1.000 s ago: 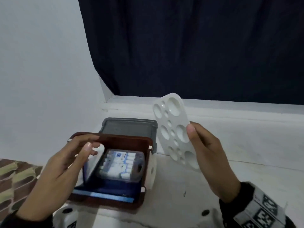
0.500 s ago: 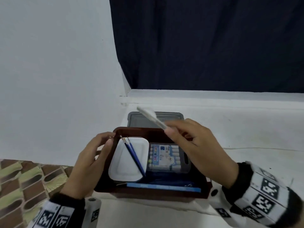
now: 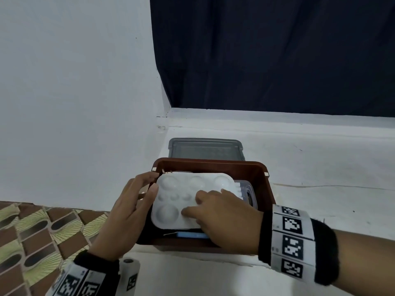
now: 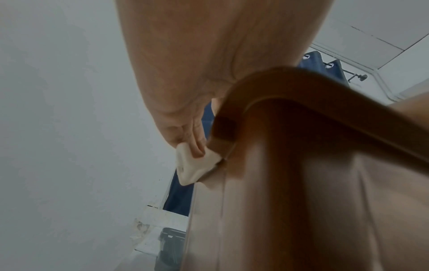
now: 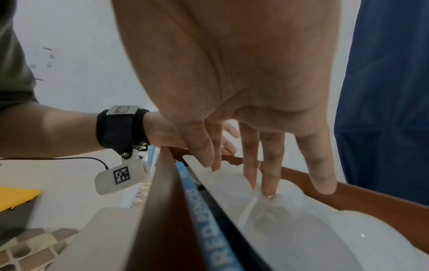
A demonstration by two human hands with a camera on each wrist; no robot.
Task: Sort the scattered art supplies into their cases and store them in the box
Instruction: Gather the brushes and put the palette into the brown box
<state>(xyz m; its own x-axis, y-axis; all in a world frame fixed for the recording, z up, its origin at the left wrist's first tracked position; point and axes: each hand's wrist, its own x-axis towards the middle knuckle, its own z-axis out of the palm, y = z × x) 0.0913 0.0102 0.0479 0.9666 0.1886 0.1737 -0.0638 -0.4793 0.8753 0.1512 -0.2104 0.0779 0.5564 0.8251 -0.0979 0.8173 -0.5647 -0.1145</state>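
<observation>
A brown box [image 3: 261, 178] stands by the wall corner. A white paint palette [image 3: 177, 197] lies in it with its bumps upward, on top of the other contents. My right hand [image 3: 203, 201] presses down on the palette [image 5: 301, 229] with straight fingers [image 5: 269, 165]. My left hand [image 3: 147, 186] rests on the box's left rim, its fingertips on a white clip [image 4: 192, 165] at the corner. A clear case of paint tubes [image 3: 245, 189] shows at the box's right. A blue pencil case [image 5: 204, 210] stands along the front wall.
A grey lid [image 3: 205, 149] lies flat behind the box. A white wall is close on the left and a dark curtain [image 3: 277, 50] hangs at the back. Patterned tiles [image 3: 32, 231] are at the lower left. The white surface [image 3: 320, 167] stretches to the right.
My right hand brought the palette from upright beside the box, tipped it over and laid it flat inside, covering the white tray and brushes. My left hand stayed on the left rim.
</observation>
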